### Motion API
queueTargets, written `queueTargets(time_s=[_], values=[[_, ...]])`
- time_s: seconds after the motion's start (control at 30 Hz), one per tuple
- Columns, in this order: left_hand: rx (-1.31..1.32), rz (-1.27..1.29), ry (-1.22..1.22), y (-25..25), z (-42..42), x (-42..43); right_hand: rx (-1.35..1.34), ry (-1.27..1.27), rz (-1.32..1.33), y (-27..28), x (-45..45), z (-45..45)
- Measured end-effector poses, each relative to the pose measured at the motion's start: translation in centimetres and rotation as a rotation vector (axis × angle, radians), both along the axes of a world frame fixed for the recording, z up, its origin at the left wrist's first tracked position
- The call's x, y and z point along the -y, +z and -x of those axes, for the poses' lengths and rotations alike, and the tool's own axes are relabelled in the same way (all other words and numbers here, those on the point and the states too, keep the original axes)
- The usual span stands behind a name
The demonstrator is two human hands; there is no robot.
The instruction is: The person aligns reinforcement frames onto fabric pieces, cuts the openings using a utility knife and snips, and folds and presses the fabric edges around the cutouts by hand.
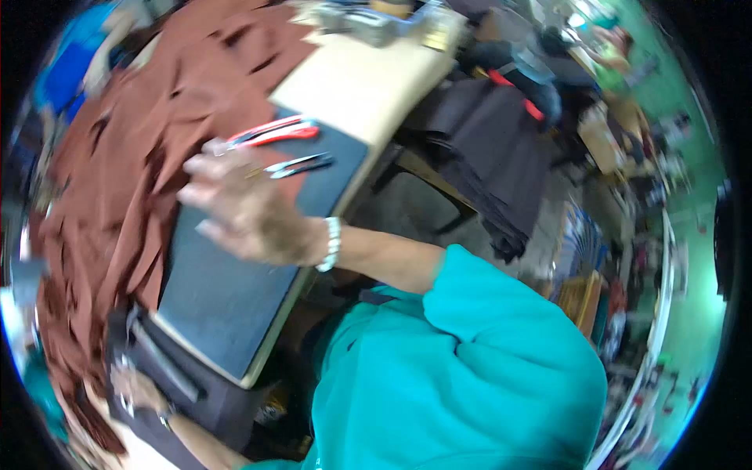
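My right hand (247,207), with a pale beaded bracelet (331,244) at the wrist, is raised over the dark mat (231,286). Its fingers are spread and blurred, and nothing shows in them. Just beyond it are a red-handled tool (276,132) and small black-handled pliers or snips (301,165). My left hand (139,389), wearing a wristwatch (165,417), rests on dark cloth (223,403) at the lower left, fingers apart. Beside it lies a long grey bar-like object (166,364). A small shiny item near its fingers is too blurred to name.
Brown material (133,168) lies in folds along the far side of the pale table (345,78). A person in blue (74,59) is at the upper left. Dark cloth (489,145) hangs at the upper right, with other people beyond. A box (599,141) stands further right.
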State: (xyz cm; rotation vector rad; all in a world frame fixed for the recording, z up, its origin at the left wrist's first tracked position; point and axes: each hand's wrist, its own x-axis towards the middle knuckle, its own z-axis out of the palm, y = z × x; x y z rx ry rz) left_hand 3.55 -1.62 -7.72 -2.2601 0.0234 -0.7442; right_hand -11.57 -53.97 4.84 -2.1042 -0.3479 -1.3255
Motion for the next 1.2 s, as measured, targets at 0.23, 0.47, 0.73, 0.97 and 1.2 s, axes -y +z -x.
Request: queueTargets(time_s=[0.23, 0.47, 0.73, 0.97, 1.2], values=[[0.234, 0.569, -0.623, 4.8, -0.2, 7.7, -0.313, -1.264, -0.144, -10.5, 24.4, 22.2], [0.03, 0.806, -0.946, 14.4, 10.2, 36.8, -0.245, -1.438, -1.538, -23.3, 31.9, 47.4], [-0.933, 0.778, -1.689, 9.2, 24.7, 65.5, -0.176, -0.814, -2.303, -29.5, 30.4, 51.1], [-1.319, 0.393, -1.771, -1.2, 34.6, 76.6, 0.042, -0.799, -2.167, -28.2, 30.9, 50.3], [-1.431, 0.277, -1.778, -3.6, 39.0, 77.9, -0.123, -1.282, -1.676, -28.2, 31.5, 50.6]])
